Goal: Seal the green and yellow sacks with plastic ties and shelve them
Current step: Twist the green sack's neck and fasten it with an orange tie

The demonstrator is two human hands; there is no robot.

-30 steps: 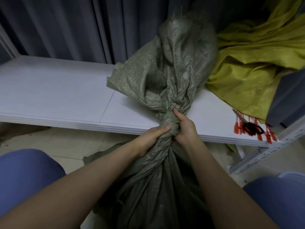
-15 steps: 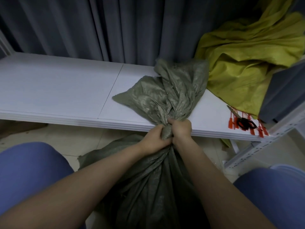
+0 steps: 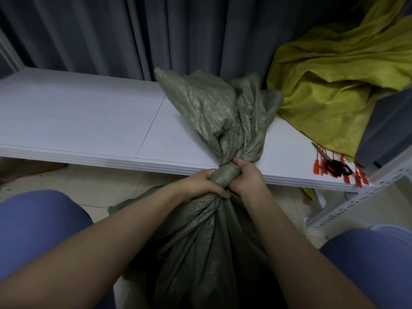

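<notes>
A green woven sack (image 3: 200,241) stands on the floor between my knees, its neck twisted into a tight rope. My left hand (image 3: 200,186) grips the neck from the left and my right hand (image 3: 246,177) grips it from the right, both closed around the twist. The loose sack top (image 3: 214,108) flops forward onto the white shelf (image 3: 78,121). A yellow sack (image 3: 334,85) lies crumpled at the shelf's right end. Orange plastic ties (image 3: 347,172) lie bunched at the shelf's front right corner.
Black-handled scissors (image 3: 334,168) rest among the ties. Grey curtains (image 3: 156,30) hang behind the shelf. A grey box (image 3: 388,130) sits at the far right. A perforated metal shelf rail (image 3: 356,197) runs down on the right. Tiled floor lies below.
The sack top, which stood upright a second ago, has dropped forward onto the shelf and spread out. My hands stay on the neck, now twisted tighter.
</notes>
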